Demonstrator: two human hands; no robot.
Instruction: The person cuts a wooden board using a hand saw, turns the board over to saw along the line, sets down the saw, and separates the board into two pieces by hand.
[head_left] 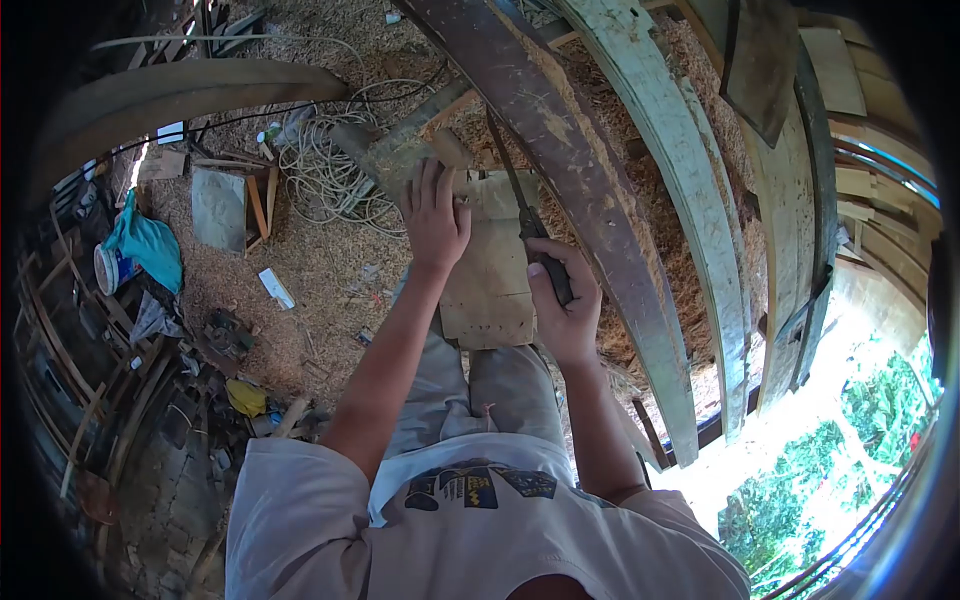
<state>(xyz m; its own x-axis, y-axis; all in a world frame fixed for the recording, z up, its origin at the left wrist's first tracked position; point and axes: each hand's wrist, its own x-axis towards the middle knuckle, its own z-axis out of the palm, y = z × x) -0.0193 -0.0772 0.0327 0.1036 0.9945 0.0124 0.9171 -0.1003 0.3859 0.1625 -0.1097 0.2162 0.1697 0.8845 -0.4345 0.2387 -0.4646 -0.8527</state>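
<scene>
Just right of the middle of the frame, the right hand [567,305] was clamped round the black handle of a saw [516,192], whose dark, narrow blade slanted up and slightly left toward the top centre. The blade passed just beside a long brown curved beam [560,150]. Near the centre, the left hand [437,217] reached forward with its fingers side by side, their tips by a small wooden block [452,148]; I could not tell whether they gripped it. Between the two forearms, a worn flat board [487,290] stretched down to the person's knees. A pale curved beam [665,130] arched through the upper right. At upper left of the hands, loops of pale cord [325,165] sprawled over shavings, and a turquoise bag [150,243] sat at far left.
</scene>
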